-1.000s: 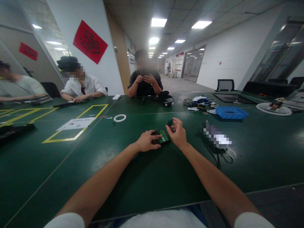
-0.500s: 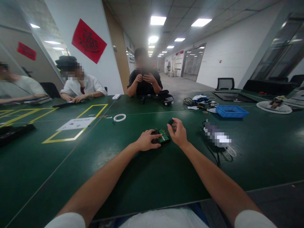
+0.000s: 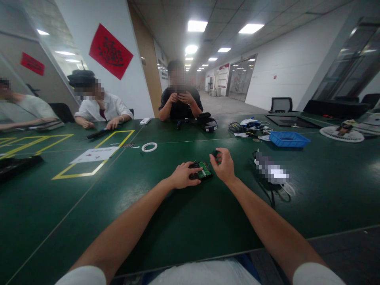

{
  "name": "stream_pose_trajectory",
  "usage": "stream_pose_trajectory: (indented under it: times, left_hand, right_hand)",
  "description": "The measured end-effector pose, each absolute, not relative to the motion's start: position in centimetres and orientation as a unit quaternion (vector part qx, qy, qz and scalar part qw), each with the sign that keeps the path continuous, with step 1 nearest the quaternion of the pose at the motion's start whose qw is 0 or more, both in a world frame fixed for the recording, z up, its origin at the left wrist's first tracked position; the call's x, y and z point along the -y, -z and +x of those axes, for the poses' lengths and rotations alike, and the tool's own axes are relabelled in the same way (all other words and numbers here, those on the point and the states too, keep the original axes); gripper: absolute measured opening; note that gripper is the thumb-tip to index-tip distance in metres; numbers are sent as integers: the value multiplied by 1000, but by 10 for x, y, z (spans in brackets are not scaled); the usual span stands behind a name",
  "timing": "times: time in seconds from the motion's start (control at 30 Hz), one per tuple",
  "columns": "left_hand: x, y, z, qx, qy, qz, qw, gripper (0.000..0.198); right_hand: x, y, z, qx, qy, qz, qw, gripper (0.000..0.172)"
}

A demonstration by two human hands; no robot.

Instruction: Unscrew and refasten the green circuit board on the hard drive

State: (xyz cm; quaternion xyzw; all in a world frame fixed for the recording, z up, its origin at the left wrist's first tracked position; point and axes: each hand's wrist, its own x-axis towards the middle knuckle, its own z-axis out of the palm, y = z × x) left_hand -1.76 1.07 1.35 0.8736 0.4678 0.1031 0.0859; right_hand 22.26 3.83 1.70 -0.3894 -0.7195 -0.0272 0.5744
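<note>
My left hand [image 3: 184,176] rests on a black device with a green circuit board [image 3: 205,171] showing, which lies on the green table. Its fingers reach over the near left part of the device, with the thumb along the near edge, holding it. Just right of the board, slightly raised, is my right hand [image 3: 224,165]. Thumb and fingers there are closed on a small dark object [image 3: 214,152], mostly covered by the fingers; its kind cannot be made out.
Right of my hands lies a blurred-out device [image 3: 271,168] with cables. Beyond it are a blue tray [image 3: 289,139] and a pile of cables [image 3: 247,126]. A white ring [image 3: 149,147] and a paper sheet [image 3: 93,154] lie left. Several people sit around the table.
The dark object in my right hand has tilted slightly; my left hand stays on the board. At the left, a person in white has shifted a dark item to the right along the table.
</note>
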Motion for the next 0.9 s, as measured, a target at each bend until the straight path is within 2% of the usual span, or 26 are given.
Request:
stream_pose_trajectory:
  times: [0.63, 0.9]
  left_hand:
    - [-9, -14, -16, -473, -103, 871, 81, 70]
    - [-10, -13, -16, -473, -106, 871, 84, 70]
  right_hand:
    - [-35, -21, 225, 726, 40, -396, 561, 29]
    - [-33, -21, 222, 720, 45, -399, 566, 37]
